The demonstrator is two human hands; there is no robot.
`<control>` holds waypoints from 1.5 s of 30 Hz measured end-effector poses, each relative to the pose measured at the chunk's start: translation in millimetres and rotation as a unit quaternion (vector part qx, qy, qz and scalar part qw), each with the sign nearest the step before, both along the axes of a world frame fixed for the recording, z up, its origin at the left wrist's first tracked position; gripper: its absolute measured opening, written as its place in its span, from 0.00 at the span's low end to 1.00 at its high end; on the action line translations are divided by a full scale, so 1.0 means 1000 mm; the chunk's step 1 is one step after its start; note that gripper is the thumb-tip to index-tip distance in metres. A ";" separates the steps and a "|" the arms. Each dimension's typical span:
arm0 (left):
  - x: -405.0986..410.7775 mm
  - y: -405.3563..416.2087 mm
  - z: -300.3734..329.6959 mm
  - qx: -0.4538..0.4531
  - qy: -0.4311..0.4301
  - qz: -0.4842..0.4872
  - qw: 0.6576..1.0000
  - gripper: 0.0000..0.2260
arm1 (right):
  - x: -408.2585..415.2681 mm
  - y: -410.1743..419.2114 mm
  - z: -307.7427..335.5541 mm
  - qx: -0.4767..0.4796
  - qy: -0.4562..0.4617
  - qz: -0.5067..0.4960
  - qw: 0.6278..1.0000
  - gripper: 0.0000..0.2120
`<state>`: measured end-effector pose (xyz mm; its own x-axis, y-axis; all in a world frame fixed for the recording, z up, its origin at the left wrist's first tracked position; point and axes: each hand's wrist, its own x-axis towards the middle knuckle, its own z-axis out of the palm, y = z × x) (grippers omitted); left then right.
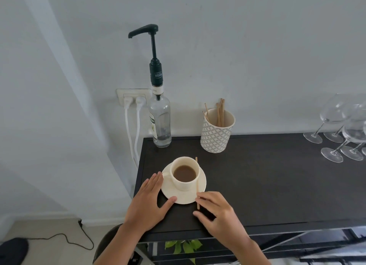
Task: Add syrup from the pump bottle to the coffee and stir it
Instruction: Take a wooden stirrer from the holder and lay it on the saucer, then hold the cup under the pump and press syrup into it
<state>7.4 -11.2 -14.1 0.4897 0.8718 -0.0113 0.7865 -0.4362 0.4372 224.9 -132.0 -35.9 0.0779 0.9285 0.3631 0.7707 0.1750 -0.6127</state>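
Your left hand [151, 202] lies open and flat at the saucer [174, 196], fingers along its left rim and thumb at the near edge, holding nothing; that looks meant to steady the cup [185, 173] at lower centre. Your right hand [216, 215] pinches the near end of the stirrer [197, 185], which lies across the saucer's right side beside the cup, not in the coffee [184, 174]. The bottle [160, 124] stands well apart at the table's [267, 185] back left corner, its pump [143, 30] up. The collar reads TEISSEIRE; the body label is too turned to read.
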 end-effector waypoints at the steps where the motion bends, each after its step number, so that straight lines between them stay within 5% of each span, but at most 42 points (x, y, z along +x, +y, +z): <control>1: 0.000 0.000 0.000 0.001 0.003 -0.001 1.000 0.44 | 0.001 0.001 0.000 -0.010 0.002 0.000 1.000 0.20; 6: 0.000 -0.001 0.003 -0.003 0.003 0.006 1.000 0.48 | 0.010 0.018 -0.002 -0.005 0.011 -0.056 0.998 0.11; 20: 0.001 -0.002 0.002 0.000 -0.011 -0.002 1.000 0.39 | 0.013 0.026 0.001 -0.035 0.033 -0.077 0.996 0.13; 23: -0.002 -0.001 0.003 -0.035 -0.112 0.035 0.992 0.35 | 0.012 0.027 0.012 -0.031 0.091 -0.114 0.989 0.15; 27: -0.002 0.002 0.016 -0.098 -0.326 0.143 0.929 0.22 | 0.017 0.038 0.042 -0.041 0.211 -0.100 0.971 0.23; 34: 0.011 0.017 0.023 -0.164 -0.325 0.136 0.921 0.10 | 0.027 0.068 0.061 -0.221 0.273 -0.004 0.936 0.31; 45: 0.016 0.016 0.035 -0.182 -0.374 0.194 0.888 0.06 | 0.027 0.076 0.074 -0.209 0.297 0.032 0.931 0.26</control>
<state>23.2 4.3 21.0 0.1421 0.9819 -0.1249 0.2764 0.0818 0.9575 251.9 -56.2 37.7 0.0901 0.9886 -0.1206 0.2712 -0.1409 -0.9522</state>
